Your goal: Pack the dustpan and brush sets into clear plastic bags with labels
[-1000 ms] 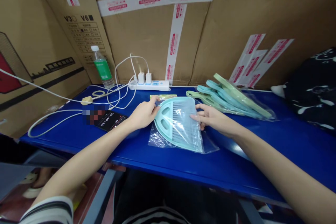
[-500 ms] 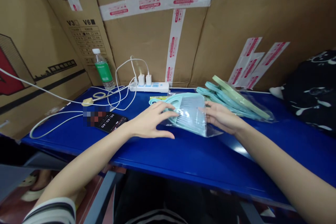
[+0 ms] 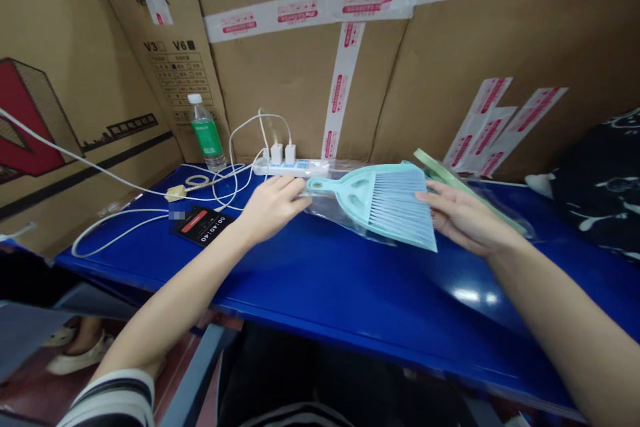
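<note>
A light turquoise hand broom [image 3: 403,207], with pale blue bristles, lies over a matching dustpan [image 3: 350,215] above the blue table. Its handle points left and its bristles point right. Around and below the set is a clear plastic bag [image 3: 325,209]. At the handle's end, my left hand [image 3: 275,208] is closed, its fingertips pinching what looks like the bag's edge. My right hand [image 3: 463,217] grips the wide bristle end, thumb in front and fingers partly hidden behind it. A pale green piece [image 3: 450,177] in clear plastic lies behind my right hand.
A power strip [image 3: 320,167] with white chargers stands by the cardboard wall [image 3: 295,80]. Left are a water bottle [image 3: 207,137], white cables [image 3: 120,213] and a phone [image 3: 203,223] showing a timer. Dark patterned fabric [image 3: 595,180] sits at the far right.
My left hand has moved left from the middle of the packet to the handle end and closed. My right hand has shifted right. The broom's handle and bristles now show fully.
</note>
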{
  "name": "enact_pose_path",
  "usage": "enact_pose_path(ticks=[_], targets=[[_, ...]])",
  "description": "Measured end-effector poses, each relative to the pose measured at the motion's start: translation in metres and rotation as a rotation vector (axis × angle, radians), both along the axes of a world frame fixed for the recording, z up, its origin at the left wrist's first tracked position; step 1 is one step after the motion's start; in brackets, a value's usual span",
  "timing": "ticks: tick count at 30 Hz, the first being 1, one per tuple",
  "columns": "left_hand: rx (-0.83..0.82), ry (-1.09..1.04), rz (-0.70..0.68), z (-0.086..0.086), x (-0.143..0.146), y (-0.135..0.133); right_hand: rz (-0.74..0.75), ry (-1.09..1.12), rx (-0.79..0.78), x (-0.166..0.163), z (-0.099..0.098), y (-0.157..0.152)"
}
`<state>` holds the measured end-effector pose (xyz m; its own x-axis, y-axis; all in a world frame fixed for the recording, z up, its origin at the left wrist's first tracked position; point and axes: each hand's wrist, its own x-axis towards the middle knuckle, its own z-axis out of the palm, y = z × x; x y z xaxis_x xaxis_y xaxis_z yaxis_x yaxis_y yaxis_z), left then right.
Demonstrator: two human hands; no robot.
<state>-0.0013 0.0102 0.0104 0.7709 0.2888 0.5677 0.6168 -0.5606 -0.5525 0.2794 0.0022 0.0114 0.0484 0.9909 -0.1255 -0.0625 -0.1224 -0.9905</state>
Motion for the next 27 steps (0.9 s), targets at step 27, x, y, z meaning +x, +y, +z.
enact_pose_path(ticks=[27], targets=[[-0.658, -0.176, 0.339, 0.01, -0.124, -0.025, 0.408, -0.082, -0.084, -0.006, -0.037, 0.004]])
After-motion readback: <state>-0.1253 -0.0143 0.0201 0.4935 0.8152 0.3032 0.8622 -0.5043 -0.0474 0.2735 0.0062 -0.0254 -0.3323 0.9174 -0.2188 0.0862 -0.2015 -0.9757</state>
